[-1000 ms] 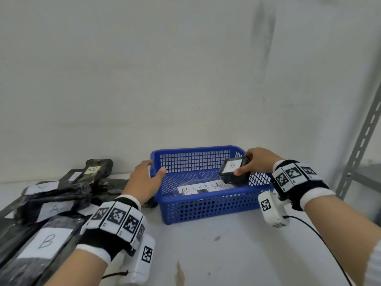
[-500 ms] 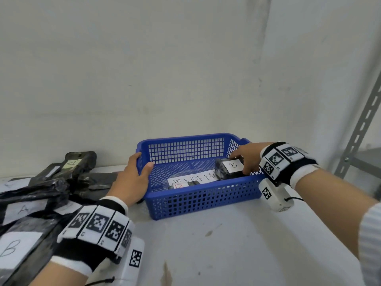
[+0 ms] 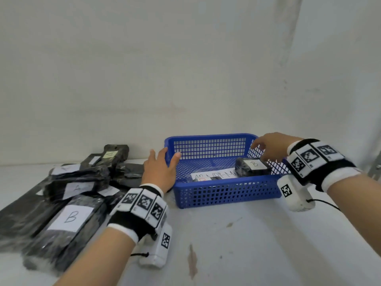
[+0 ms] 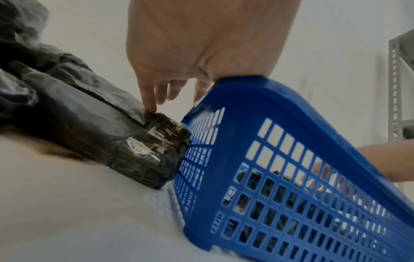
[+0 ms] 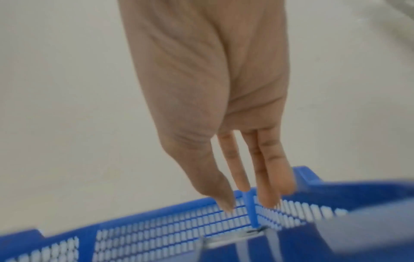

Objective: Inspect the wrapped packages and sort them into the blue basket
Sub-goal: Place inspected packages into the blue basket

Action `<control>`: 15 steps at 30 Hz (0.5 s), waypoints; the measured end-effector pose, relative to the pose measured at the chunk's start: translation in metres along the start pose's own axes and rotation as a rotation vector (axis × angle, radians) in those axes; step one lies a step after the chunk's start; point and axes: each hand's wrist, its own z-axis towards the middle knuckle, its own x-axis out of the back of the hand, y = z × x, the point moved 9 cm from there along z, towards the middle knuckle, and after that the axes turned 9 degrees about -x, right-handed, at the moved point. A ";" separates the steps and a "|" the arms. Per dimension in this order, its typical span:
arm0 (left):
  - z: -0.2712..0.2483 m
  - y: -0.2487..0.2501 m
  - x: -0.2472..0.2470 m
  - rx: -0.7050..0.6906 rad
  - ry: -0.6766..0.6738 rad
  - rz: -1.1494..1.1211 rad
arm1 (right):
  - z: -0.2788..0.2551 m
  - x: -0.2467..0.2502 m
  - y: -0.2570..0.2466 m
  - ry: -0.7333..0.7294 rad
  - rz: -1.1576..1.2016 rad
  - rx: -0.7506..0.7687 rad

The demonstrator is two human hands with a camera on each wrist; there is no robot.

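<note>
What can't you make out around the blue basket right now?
- Head view: the paper sheet in the blue basket is partly covered by the B package; its writing reads incompletely.
- Right wrist view: motion blur smears the right hand; the package is unrecognisable.
- Left wrist view: mesh hides the contents; left hand grips the rim.

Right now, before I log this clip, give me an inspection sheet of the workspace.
Surface: white table, stained near the front.
Job's things: blue basket holds a B-labelled package and a handwritten sheet; pile of black wrapped packages labelled A and B lies left of it.
Clutter: nothing seen.
Grippers: left hand grips the basket's left rim; right hand hovers empty above the B-labelled package, fingers relaxed.
Cables: black cable from the right wrist camera.
Surroundings: white wall; grey metal shelving at right.
</note>
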 end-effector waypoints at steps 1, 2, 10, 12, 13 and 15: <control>-0.005 0.004 0.007 -0.005 0.045 0.003 | -0.006 0.007 -0.005 0.040 0.136 0.011; -0.010 0.007 0.014 -0.007 0.093 0.004 | -0.013 0.010 -0.009 0.084 0.281 0.014; -0.067 -0.003 0.071 0.021 0.168 0.126 | -0.092 -0.029 -0.080 0.218 0.924 0.050; -0.079 -0.021 0.087 0.100 0.108 0.240 | -0.107 -0.035 -0.094 0.252 0.990 0.066; -0.089 -0.033 0.095 0.173 0.065 0.276 | -0.114 -0.036 -0.099 0.273 1.022 0.070; -0.107 -0.057 0.109 0.306 -0.020 0.359 | -0.125 -0.034 -0.105 0.320 1.058 0.073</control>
